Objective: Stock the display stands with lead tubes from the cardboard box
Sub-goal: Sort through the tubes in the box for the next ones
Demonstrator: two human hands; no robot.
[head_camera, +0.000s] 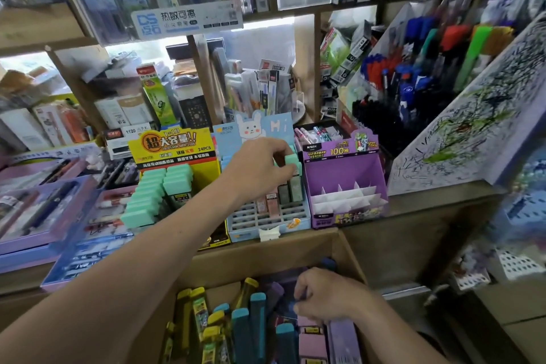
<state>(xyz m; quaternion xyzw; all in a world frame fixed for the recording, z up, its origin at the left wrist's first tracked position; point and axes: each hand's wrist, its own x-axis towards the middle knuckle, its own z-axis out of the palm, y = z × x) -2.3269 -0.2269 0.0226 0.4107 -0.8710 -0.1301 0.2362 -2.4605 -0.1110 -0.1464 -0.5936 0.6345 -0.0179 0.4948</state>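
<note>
In the cardboard box [260, 257] right fingers [302, 308] curl round purple tubes [344, 337]; left fingers [282, 156] pinch 1 mint-capped tube [291, 160].

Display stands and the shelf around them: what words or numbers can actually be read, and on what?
"超大容量!!", "24PCS": yellow stand
"Hi": blue stand
"ULTRAMAN", "100": purple stand
"热敏可擦": shelf sign above
"1120": white box left of the yellow stand
Finer print on these, and labels on the lead tubes in the cardboard box: too blurred to read.
</note>
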